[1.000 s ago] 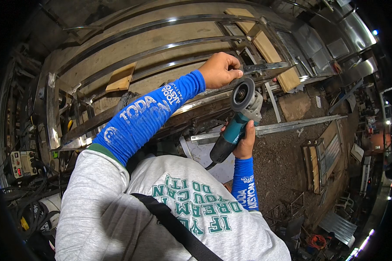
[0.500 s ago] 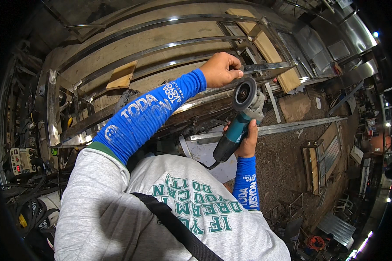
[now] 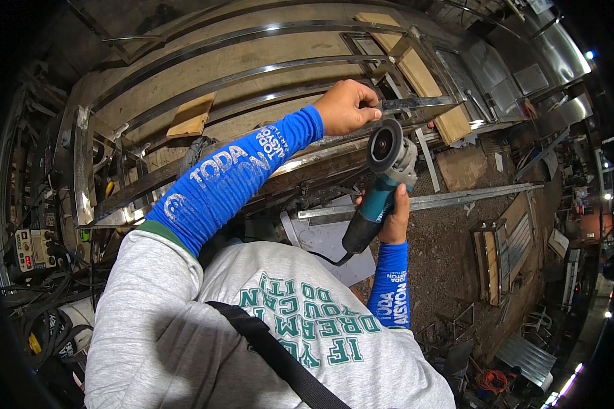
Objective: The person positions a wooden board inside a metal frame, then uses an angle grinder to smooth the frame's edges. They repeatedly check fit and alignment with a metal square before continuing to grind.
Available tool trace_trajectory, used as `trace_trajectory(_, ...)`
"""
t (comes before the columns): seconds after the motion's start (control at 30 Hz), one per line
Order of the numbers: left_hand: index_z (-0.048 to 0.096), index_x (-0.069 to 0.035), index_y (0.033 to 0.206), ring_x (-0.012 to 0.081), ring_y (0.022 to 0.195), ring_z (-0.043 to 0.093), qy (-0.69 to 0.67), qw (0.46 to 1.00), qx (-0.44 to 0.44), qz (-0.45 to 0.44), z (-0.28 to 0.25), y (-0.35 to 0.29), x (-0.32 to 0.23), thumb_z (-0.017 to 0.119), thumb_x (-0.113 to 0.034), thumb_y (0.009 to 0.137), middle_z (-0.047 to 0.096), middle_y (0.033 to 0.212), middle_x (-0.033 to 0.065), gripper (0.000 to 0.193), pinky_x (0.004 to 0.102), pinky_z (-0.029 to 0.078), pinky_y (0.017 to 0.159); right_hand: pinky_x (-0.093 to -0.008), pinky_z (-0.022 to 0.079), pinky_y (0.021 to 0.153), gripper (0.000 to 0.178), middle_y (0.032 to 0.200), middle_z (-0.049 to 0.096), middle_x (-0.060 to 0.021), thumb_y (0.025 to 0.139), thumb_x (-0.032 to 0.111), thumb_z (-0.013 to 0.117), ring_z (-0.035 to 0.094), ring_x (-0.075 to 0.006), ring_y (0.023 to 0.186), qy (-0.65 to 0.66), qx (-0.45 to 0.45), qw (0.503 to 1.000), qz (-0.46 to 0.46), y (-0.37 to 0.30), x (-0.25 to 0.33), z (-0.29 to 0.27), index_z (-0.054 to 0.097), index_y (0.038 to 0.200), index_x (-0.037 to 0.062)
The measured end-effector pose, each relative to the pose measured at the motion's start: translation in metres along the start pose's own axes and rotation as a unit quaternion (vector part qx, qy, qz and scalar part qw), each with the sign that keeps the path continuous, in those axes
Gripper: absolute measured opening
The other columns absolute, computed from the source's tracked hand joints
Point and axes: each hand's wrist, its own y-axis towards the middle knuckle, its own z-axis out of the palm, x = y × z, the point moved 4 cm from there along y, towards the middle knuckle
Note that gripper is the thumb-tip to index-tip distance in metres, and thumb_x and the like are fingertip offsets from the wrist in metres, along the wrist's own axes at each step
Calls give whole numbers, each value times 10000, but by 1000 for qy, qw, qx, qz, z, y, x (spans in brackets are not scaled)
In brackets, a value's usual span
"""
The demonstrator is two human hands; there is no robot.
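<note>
My right hand (image 3: 396, 221) is wrapped round the teal and black body of an angle grinder (image 3: 375, 204). The grinder's round disc (image 3: 385, 144) faces up, just below my left hand. Its black cord trails from the rear end toward my body. With fingers curled and thumb pressed in, my left hand (image 3: 350, 108) is closed at the end of a shiny metal bar (image 3: 419, 104); whatever lies between the fingertips is hidden. Both lie over the near right part of a long welded frame of metal tubes (image 3: 252, 68).
A wooden block (image 3: 191, 117) lies within the frame, and a wooden plank (image 3: 419, 71) crosses its right end. Long metal tubes (image 3: 457, 198) lie over the gravelly floor on the right. At the left stand a machine with a display (image 3: 34, 250) and tangled cables (image 3: 48, 320).
My right hand has shifted slightly to the right with the grinder, which now tilts a little differently. My left hand has barely moved.
</note>
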Motion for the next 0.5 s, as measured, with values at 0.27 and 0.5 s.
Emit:
trace_trajectory(0.27, 720, 19, 885, 137, 717, 579, -31, 999, -5, 5, 0, 2, 0, 758, -174, 921, 663, 749, 86, 200, 341, 489, 691, -405, 655, 710, 668, 925, 701, -166, 1056, 613, 494, 752, -290, 772, 101, -14, 995, 4, 1, -19, 10, 583, 1211, -30)
trace_trajectory(0.5, 736, 19, 904, 161, 709, 616, -27, 1000, -7, 3, 2, 3, -2, 766, -186, 913, 702, 765, 120, 207, 359, 511, 701, -437, 661, 739, 647, 1015, 674, -161, 1046, 595, 532, 738, -280, 799, 104, -21, 994, -19, 4, -30, 8, 549, 1257, -17)
